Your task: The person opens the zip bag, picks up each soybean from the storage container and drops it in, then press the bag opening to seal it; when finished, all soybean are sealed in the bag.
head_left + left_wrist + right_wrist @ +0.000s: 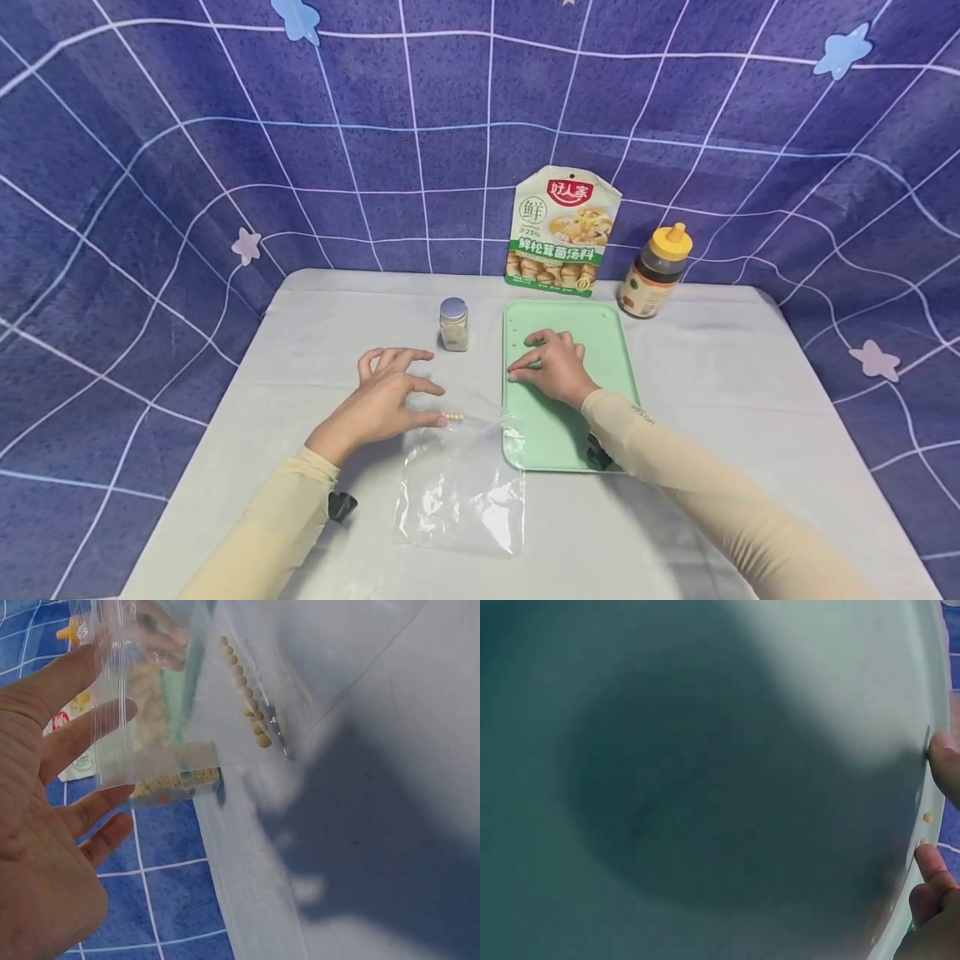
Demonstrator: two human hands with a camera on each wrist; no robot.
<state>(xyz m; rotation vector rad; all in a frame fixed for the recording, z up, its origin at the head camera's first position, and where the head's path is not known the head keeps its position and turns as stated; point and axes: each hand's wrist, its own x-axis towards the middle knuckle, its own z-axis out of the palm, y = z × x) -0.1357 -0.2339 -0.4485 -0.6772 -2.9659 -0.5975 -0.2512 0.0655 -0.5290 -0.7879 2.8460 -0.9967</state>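
Observation:
A clear zip bag (461, 492) lies by my left hand (382, 404). The left thumb and fingers are spread at the bag's top edge; in the left wrist view, their tips overlap the clear plastic (112, 735). A row of small round yellow beans (246, 694) shows at the bag. My right hand (553, 367) reaches over the left rim of a green tray (577, 433), thumb and index tips close together there. Whether they pinch anything is hidden. Pale beans (928, 817) sit on that rim near the right fingers.
A small glass jar with a grey lid (453, 325) stands left of the tray. Behind the tray, a soup seasoning packet (564, 233) leans against the blue curtain (420, 167). A yellow-capped sauce bottle (655, 271) stands at the back right of the white table (727, 367).

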